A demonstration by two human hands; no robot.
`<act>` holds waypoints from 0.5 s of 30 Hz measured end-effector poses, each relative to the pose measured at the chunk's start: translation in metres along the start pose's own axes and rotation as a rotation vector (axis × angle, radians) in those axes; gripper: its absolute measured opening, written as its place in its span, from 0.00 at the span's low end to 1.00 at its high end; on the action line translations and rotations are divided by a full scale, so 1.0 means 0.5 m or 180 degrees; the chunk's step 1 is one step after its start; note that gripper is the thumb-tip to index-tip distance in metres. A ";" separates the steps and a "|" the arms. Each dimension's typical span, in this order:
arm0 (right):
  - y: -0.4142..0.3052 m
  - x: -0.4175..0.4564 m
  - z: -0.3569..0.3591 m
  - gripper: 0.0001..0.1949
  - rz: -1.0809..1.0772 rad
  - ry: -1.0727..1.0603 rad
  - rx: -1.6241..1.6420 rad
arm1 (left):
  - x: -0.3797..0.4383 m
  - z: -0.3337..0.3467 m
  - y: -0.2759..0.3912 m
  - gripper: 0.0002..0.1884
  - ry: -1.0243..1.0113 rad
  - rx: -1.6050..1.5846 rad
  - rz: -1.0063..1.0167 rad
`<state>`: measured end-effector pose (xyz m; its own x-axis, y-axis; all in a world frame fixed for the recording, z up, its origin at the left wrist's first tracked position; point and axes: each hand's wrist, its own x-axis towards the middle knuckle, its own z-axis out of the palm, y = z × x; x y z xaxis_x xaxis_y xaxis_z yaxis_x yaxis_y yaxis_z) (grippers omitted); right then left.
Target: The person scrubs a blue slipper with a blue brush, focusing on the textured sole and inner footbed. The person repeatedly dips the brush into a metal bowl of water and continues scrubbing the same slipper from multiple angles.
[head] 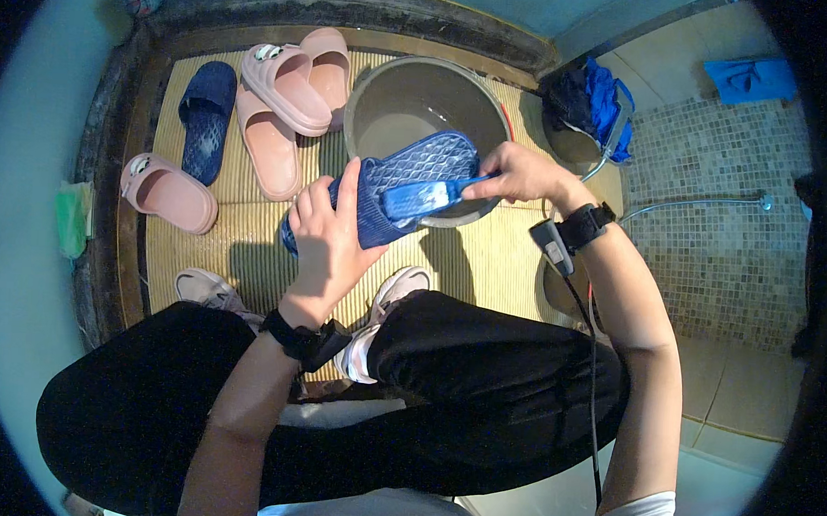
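Observation:
My left hand point(331, 234) grips a dark blue slide slipper point(428, 158) by its strap, thumb on the near side and fingers over the far side. White suds lie in the diamond pattern of its footbed. In my right hand point(521, 173) is the handle of a blue scrub brush point(423, 199), its head lying at the opening of the strap. The bristles are hidden. Slipper and brush are over the near rim of a grey round basin point(421, 85) that holds cloudy water.
Left of the basin lie a second blue slipper point(208, 121) with suds and several pink slippers point(273, 148) on a ribbed yellow mat point(192, 248). A bucket point(574, 140) with blue and dark cloth stands at right, by a metal hose point(693, 199). My shoes point(402, 285) rest on the mat.

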<state>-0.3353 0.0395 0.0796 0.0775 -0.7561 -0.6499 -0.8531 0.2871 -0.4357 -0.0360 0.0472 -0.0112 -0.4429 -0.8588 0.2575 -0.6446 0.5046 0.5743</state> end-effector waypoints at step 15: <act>-0.007 0.002 0.033 0.26 0.0040 0.0287 0.0377 | -0.004 0.000 0.001 0.65 -0.0031 0.0010 -0.0071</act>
<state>-0.3239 0.0474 0.0703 0.0160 -0.8003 -0.5994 -0.7865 0.3601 -0.5018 -0.0355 0.0490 -0.0113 -0.4345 -0.8689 0.2370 -0.6564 0.4857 0.5773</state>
